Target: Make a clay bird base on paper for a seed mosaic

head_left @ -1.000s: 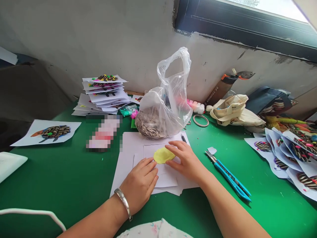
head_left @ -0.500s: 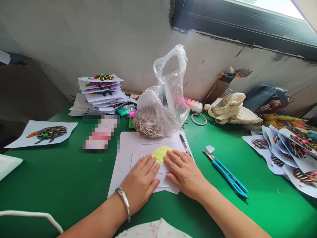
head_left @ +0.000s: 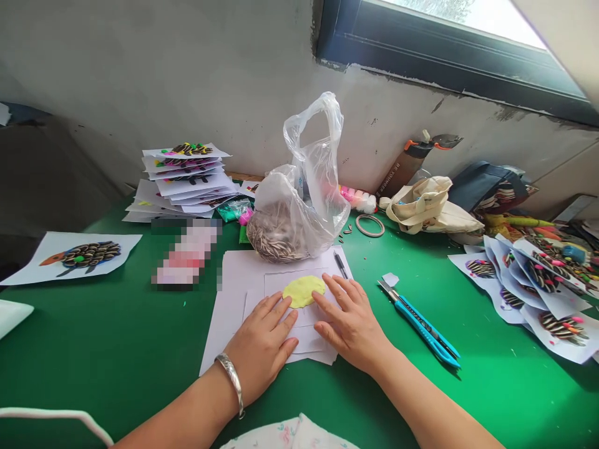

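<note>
Fingers (head_left: 327, 307) of right hand (head_left: 354, 321) have spread wider beside yellow clay (head_left: 302, 290).

- Yellow oval (head_left: 302, 289): edge partly covered by fingers of your left hand (head_left: 264, 343) and right hand (head_left: 350, 321).
- Pixelated item (head_left: 182, 252): too blurred for you to identify.
- White object (head_left: 14, 317): cut off by the left edge.
- Your floral garment (head_left: 290, 434): cropped below.
- Window (head_left: 461, 12): cut off above.
</note>
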The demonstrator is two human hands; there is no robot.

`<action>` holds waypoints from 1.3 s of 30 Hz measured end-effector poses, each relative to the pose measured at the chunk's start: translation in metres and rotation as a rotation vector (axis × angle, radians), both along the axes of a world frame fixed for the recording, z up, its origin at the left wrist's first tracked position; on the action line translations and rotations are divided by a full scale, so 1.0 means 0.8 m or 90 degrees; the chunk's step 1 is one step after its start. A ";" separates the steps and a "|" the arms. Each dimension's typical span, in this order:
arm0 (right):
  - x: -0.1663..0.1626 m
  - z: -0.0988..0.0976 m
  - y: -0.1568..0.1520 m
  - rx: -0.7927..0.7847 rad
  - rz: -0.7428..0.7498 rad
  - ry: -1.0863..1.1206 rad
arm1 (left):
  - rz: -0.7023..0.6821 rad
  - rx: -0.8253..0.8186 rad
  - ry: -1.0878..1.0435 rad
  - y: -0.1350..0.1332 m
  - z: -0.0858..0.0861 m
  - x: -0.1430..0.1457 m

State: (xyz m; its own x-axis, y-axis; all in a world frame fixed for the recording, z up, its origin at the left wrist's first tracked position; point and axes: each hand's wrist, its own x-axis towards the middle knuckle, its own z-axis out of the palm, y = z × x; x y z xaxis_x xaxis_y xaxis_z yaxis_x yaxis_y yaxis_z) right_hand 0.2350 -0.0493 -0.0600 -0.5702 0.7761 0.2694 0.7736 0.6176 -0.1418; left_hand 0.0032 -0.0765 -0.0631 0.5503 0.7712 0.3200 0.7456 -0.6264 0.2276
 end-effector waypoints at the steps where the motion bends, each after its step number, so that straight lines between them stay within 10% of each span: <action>1: 0.000 0.000 0.000 -0.002 -0.006 0.001 | -0.001 -0.001 0.005 0.000 0.000 0.000; 39: 0.001 -0.012 0.015 0.012 -0.133 0.038 | -0.002 -0.008 0.004 0.000 0.001 0.000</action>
